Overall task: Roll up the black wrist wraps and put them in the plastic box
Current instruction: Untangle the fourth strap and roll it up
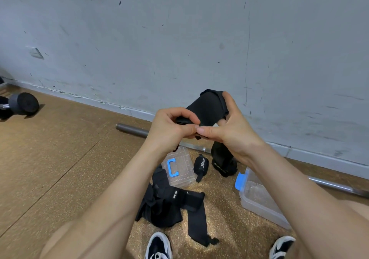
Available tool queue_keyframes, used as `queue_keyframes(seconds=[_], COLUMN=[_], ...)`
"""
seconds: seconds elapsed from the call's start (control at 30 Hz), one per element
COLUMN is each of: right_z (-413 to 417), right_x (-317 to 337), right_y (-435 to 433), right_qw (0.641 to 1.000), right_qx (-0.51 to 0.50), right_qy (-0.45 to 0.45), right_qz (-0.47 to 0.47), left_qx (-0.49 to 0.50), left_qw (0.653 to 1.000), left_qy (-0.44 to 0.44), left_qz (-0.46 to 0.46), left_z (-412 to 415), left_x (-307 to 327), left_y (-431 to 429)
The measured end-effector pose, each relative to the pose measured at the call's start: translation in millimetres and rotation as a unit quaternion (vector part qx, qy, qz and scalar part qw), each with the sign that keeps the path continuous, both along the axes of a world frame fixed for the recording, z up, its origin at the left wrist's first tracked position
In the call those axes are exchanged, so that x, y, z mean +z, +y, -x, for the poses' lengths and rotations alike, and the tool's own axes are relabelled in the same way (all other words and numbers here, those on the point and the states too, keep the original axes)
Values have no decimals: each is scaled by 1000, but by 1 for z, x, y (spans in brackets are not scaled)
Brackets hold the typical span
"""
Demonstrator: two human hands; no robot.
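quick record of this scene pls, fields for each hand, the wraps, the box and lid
held wrap: black, partly rolled, up in the air
left grip: pinches its rolled end
right grip: holds its flat stretch, thumb by the left thumb
plastic box: open, on the floor; no wrap seen inside
lid: off, flat on the floor, blue handle
rolled wrap: on the floor beside the lid, outside the plastic box
loose wraps: unrolled black pile on the floor
bar: lies along the wall
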State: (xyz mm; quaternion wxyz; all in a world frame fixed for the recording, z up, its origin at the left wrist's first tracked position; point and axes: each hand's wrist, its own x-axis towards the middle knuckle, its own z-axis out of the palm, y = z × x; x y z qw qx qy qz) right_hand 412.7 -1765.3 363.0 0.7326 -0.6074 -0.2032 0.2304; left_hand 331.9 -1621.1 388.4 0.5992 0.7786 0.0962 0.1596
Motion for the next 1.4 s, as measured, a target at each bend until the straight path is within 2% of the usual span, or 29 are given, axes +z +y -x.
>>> queue_keyframes(seconds=[0.1, 0.2, 0.3, 0.37, 0.43, 0.5, 0.57, 0.6, 0.63, 0.7, 0.77, 0.83, 0.9, 1.03, 1.17, 1.27, 1.4], right_z=[0, 0, 1, 1, 2, 2, 4, 5, 5, 7, 9, 11, 12, 13, 14, 20, 23], right_x=[3, 5, 9, 14, 18, 19, 18, 18, 16, 14, 12, 13, 14, 16, 19, 23, 26], right_y=[-3, -4, -8, -14, -20, -24, -25, -24, -23, -22, -19, -17, -16, -14, -14, -14, -15], right_qw=[1000, 999, 995, 990, 985, 981, 976, 973, 969, 961, 958, 958, 957, 956, 967, 980, 984], right_qx=[-17, -22, -19, -8, 10, 29, 57, 69, 75, 79, 74, 60, 35, 4, -54, -86, -96], right_qy=[2, 43, 88, 114, 135, 154, 164, 168, 175, 190, 199, 206, 222, 232, 188, 125, 100], right_qz=[7, -2, -38, -80, -108, -118, -128, -141, -157, -183, -192, -191, -185, -178, -165, -130, -114], left_qx=[-17, -45, -139, -254, -362, -434, -476, -468, -423, -262, -114, -60, -55, -73, -75, -37, 8], left_qw=[999, 995, 978, 941, 885, 849, 834, 847, 879, 959, 992, 995, 993, 995, 992, 987, 991], left_qy=[22, 44, 57, 64, 77, 75, 61, 53, 42, 3, -52, -80, -88, -42, -20, -29, -29], left_qz=[21, 80, 143, 215, 284, 293, 271, 249, 215, 111, 19, 22, 58, 56, 100, 154, 129], left_z=[0, 0, 4, 9, 14, 17, 19, 19, 18, 15, 11, 8, 7, 7, 7, 5, 1], left_x=[2, 6, 8, 11, 11, 12, 13, 12, 11, 11, 10, 10, 11, 7, 5, 6, 4], left_y=[5, 7, 18, 32, 45, 50, 49, 45, 39, 21, 4, -5, -7, -4, -3, -11, -12])
